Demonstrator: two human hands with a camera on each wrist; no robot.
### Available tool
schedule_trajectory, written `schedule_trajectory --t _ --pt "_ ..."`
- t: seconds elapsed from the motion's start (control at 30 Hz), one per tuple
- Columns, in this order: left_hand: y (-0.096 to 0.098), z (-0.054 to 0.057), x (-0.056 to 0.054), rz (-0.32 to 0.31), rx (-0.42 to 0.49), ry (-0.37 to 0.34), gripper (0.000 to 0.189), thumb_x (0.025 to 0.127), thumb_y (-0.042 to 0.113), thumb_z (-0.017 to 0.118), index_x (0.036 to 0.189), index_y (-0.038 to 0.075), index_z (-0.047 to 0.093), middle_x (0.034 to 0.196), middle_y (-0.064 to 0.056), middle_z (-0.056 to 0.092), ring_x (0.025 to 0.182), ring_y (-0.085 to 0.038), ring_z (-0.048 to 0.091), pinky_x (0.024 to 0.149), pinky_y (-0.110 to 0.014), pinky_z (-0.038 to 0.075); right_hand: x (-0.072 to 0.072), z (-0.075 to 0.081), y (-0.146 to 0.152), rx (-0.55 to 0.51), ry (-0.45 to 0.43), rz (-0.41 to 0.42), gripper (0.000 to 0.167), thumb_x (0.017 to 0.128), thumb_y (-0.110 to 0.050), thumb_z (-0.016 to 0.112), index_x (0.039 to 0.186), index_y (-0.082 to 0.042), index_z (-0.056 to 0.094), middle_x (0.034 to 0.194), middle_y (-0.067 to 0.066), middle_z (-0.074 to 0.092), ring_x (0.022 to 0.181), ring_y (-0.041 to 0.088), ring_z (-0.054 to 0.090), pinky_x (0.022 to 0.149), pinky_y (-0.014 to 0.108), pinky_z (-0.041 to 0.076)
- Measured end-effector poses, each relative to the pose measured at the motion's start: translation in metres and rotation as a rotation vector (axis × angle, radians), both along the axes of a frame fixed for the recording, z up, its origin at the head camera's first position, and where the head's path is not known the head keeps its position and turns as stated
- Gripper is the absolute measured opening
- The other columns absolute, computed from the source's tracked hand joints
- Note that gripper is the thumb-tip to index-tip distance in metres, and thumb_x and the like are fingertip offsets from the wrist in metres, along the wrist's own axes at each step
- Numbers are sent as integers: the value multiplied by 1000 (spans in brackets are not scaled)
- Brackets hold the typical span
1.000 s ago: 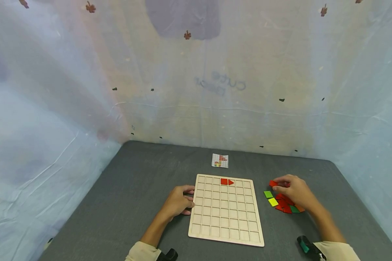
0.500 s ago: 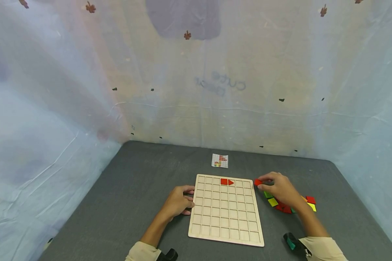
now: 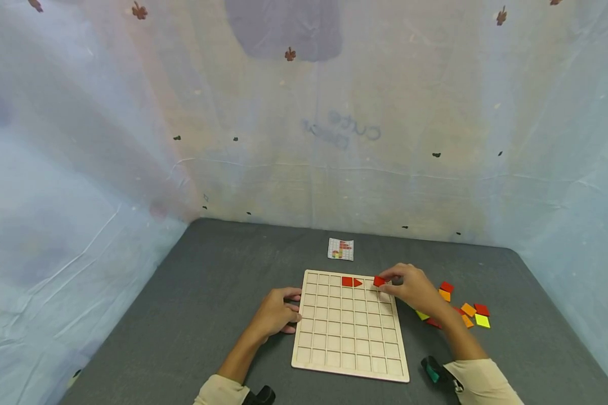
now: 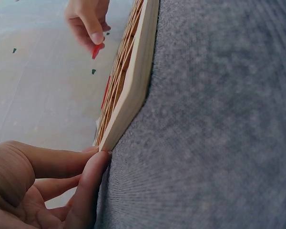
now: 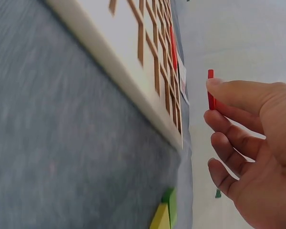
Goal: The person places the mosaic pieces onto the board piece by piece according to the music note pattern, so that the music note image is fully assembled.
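Note:
A wooden grid board (image 3: 348,337) lies flat on the table, with a red square tile (image 3: 347,282) and a red triangle tile (image 3: 357,283) side by side in its far row. My right hand (image 3: 414,288) pinches another red tile (image 3: 379,280) between thumb and fingers over the board's far right corner. In the right wrist view this red tile (image 5: 210,90) is seen edge-on, clear of the board. My left hand (image 3: 275,312) rests at the board's left edge, its index finger and thumb touching it at separate spots.
Loose yellow (image 3: 482,321), orange and red tiles lie right of the board, partly hidden by my right forearm. Beyond the board lies a small printed card (image 3: 340,249) with a coloured grid pattern. A pale curtain (image 3: 304,169) hangs behind the grey table (image 3: 233,264).
My right hand has carried the red tile leftward from the loose pile to over the board's far right corner. More loose tiles now show. My left hand and the board stay put.

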State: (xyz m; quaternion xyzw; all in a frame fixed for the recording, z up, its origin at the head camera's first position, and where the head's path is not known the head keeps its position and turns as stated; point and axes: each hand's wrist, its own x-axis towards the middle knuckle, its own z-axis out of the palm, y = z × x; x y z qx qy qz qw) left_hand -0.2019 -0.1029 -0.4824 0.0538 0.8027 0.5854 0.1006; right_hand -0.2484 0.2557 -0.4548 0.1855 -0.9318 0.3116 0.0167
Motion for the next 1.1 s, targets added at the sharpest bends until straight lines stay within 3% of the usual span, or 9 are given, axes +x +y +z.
schedule_trajectory --t 0.47,0.73,1.1 --pt "1 1 2 -1 12 -1 62 83 -9 75 143 -3 62 131 -18 63 105 -27 70 58 -37 65 -6 -1 -30 -45 -30 87 25 96 -18 79 117 -6 80 112 5 74 104 28 63 85 42 54" --pt "0 0 2 -4 15 1 62 82 -10 75 143 -4 62 131 -19 63 104 -26 70 58 -37 65 -10 -2 -42 -59 -45 126 25 94 -16 80 116 -4 80 111 6 75 100 27 64 82 38 54" --pt "0 -2 0 -6 4 0 61 83 -9 75 143 -3 62 131 -18 63 104 -25 70 59 -36 65 -11 -7 -56 -11 -91 113 28 90 -17 85 114 -4 80 109 6 74 99 21 61 80 37 53"
